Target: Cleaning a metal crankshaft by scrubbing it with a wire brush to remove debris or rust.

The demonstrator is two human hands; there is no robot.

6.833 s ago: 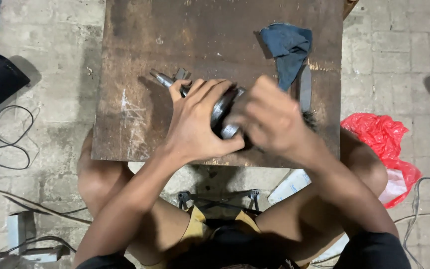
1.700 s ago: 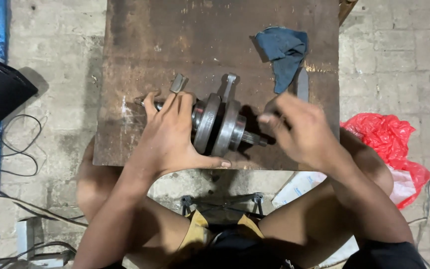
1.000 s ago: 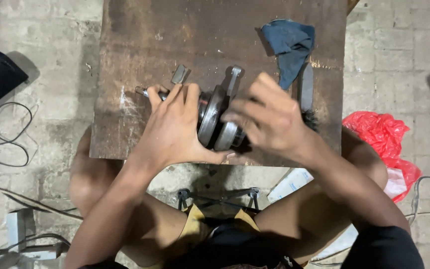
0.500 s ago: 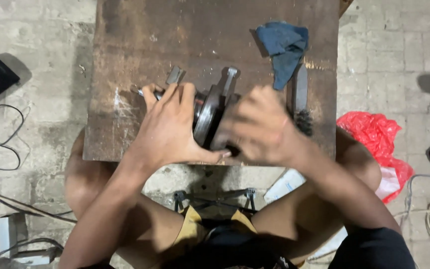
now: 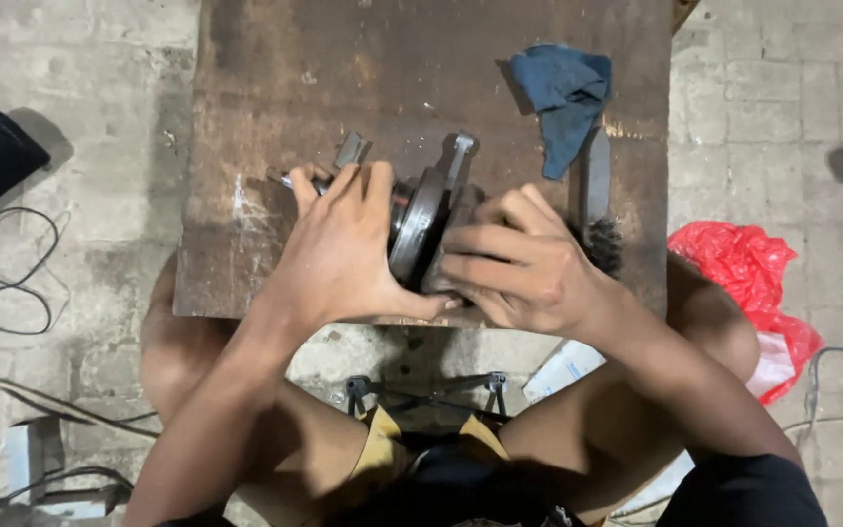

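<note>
On rusty bench (image 5: 265, 88): left hand (image 5: 343, 254) still clamped around crankshaft (image 5: 421, 229), right hand (image 5: 519, 263) now closed back over its webs, covering shaft end exposed earlier.

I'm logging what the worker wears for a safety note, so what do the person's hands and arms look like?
Both the left hand and the right hand are bare: no gloves, rings or watch visible. The forearms are uncovered, with no sleeves; the fingers look unmarked.

Bare arms and knees — yellow-trimmed dark shorts (image 5: 421, 468).
</note>
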